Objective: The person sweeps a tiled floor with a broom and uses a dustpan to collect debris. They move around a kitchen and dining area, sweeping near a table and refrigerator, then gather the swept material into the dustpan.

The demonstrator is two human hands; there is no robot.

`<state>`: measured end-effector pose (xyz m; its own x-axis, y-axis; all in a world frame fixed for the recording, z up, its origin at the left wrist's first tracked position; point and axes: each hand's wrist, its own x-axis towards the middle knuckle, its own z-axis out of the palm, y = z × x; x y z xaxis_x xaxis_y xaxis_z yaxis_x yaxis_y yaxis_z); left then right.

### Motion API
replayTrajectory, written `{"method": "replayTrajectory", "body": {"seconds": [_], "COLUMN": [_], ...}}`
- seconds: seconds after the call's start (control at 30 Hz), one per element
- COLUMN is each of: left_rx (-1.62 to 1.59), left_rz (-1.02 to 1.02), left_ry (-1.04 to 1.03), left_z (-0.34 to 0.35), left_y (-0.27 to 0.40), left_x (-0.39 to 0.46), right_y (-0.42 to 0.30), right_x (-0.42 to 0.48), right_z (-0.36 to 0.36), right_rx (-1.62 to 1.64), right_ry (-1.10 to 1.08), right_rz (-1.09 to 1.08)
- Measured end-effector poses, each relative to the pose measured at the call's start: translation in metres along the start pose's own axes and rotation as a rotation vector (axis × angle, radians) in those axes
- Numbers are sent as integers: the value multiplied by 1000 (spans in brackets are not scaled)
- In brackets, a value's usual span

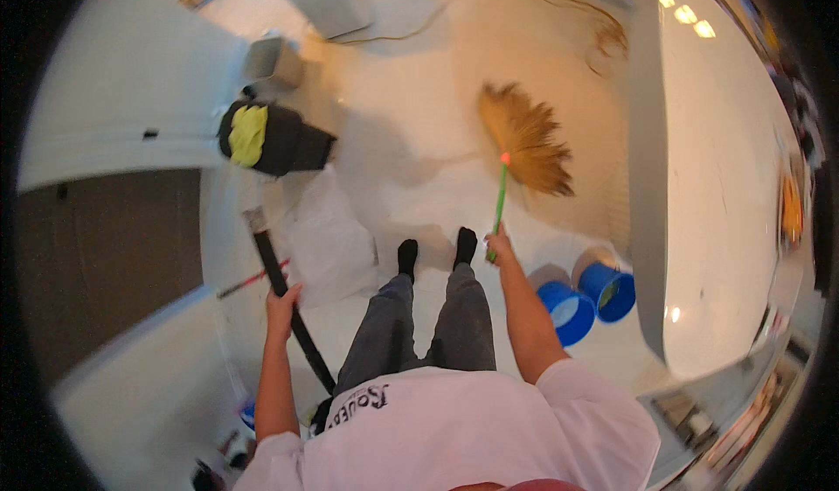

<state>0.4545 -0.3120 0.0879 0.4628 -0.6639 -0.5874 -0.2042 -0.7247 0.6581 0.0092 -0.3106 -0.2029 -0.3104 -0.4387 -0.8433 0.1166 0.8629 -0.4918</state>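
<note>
My right hand [501, 247] grips the green handle [501, 192] of a grass broom. Its fan of tan bristles [524, 140] spreads out ahead of me over the pale floor; a shadow falls to its left. My left hand [283, 309] is closed around a long black pole [303, 333] that slants from near my waist up to a greyish end piece. What this pole belongs to is unclear. Just beyond that hand, a thin red and black stick [254, 279] crosses behind the pole. My feet in black socks [407, 257] stand between the two tools.
Two blue buckets [565, 314] [607, 292] stand at my right, beside a large white glossy table [724, 183]. At left are a black bin [288, 138] with a yellow cloth [248, 135] and a grey bin [274, 63]. A cord [406, 32] trails across the far floor.
</note>
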Motion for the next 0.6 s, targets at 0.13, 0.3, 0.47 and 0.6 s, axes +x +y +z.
{"method": "replayTrajectory", "body": {"seconds": [0.13,0.3,0.47,0.6], "left_rx": [-17,116,61,-282], "left_rz": [-220,-302,-432,-507], "left_ry": [-38,-3,306,538], "left_z": [1,7,-25,-42], "left_y": [-51,-81,-133,-164], "left_x": [-47,-103,-173,-191], "right_y": [-67,-185,-252,-305], "right_x": [-100,-158,-67,37], "right_z": [-22,-142,-120,-12], "right_rx": [-15,-312,-492,-423], "right_ry": [-447,-283,-175,-259], "right_rz": [196,-83,-278,-193]}}
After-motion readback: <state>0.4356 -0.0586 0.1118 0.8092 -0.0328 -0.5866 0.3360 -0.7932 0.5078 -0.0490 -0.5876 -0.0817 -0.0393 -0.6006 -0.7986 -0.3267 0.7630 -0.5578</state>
